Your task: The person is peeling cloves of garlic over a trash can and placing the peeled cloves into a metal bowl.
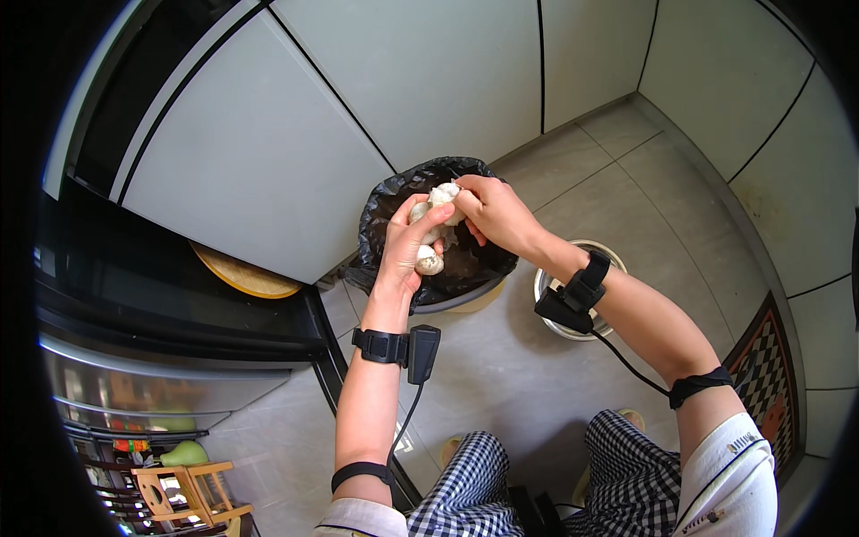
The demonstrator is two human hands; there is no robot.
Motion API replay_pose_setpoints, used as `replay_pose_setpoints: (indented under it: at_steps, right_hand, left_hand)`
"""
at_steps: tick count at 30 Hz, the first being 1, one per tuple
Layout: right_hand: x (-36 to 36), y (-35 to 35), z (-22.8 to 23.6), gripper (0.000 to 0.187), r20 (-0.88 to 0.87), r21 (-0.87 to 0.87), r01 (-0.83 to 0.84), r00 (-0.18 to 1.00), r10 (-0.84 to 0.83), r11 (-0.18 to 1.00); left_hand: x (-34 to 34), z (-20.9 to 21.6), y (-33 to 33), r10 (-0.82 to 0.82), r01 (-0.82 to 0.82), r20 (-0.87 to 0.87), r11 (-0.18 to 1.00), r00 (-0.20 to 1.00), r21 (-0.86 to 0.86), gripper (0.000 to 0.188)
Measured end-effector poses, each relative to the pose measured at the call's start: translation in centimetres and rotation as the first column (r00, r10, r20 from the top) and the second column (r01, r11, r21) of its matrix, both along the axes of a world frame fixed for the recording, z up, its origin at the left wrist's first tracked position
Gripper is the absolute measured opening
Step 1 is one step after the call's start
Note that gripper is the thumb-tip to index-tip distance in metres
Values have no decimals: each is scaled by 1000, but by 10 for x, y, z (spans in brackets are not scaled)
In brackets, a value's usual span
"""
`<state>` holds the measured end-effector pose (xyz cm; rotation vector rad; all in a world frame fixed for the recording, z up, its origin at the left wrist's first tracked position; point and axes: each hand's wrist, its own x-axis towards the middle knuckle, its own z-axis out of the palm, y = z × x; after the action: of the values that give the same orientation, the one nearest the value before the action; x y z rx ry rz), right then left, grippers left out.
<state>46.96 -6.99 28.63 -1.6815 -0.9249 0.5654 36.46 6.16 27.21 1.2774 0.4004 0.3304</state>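
My left hand (pixel 407 240) is closed around several whitish garlic bulbs over the bin. The lowest garlic bulb (pixel 429 260) has a brownish patch and rests by the heel of the palm. At the top, the fingers of my right hand (pixel 490 213) pinch the upper garlic bulb (pixel 444 194), whose skin looks rough and flaky. Below both hands stands a round bin lined with a black plastic bag (pixel 380 215). Its inside is dark, and what lies in it is hard to make out.
A metal bowl (pixel 540 285) stands on the tiled floor, partly hidden under my right forearm. Pale cabinet doors (pixel 420 80) rise behind the bin. A round wooden board (pixel 246 273) lies at left. A patterned mat (pixel 765 380) is at right, a wooden chair (pixel 183 492) at lower left.
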Motion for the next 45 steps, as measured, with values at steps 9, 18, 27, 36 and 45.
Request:
replay_pose_setpoints:
  at_steps: [9, 18, 27, 36, 45]
  right_hand:
    - [14, -6, -5, 28, -511, 179, -100, 840, 180, 979]
    - [31, -17, -6, 29, -479, 125, -21, 874, 78, 992]
    - [11, -7, -2, 49, -393, 153, -216, 882, 260, 964]
    - [5, 6, -13, 21, 92, 139, 5, 996, -18, 990]
    - [12, 17, -22, 16, -40, 111, 72, 997, -68, 991]
  left_hand:
    - [-10, -4, 13, -109, 108, 9, 994, 994, 13, 16]
    - [-12, 8, 10, 94, -12, -179, 910, 979, 414, 27]
    - [-9, -7, 5, 23, 15, -152, 970, 988, 241, 43]
    - [-6, 4, -4, 48, 4, -84, 851, 995, 525, 25]
    - [-8, 10, -2, 11, 73, -135, 794, 991, 604, 28]
